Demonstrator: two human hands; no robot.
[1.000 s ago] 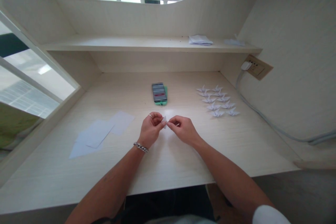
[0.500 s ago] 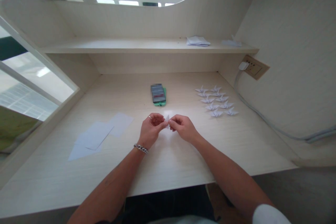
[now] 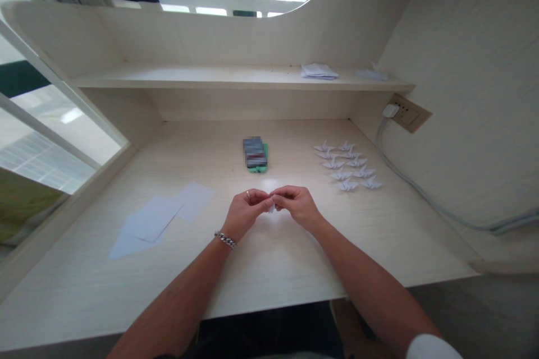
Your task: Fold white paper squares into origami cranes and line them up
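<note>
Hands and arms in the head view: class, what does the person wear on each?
The left hand bears a silver ring; a silver chain bracelet circles that wrist. The right hand shows no jewellery, and a white sleeve shows high on that arm.

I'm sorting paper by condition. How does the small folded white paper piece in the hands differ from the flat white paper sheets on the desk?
The small folded white paper piece is pinched between the left hand and right hand; the flat white paper sheets lie overlapping on the pale desk. The piece is folded; the sheets look unfolded. The piece shows much smaller, partly hidden, than the sheets. Both are white.
</note>
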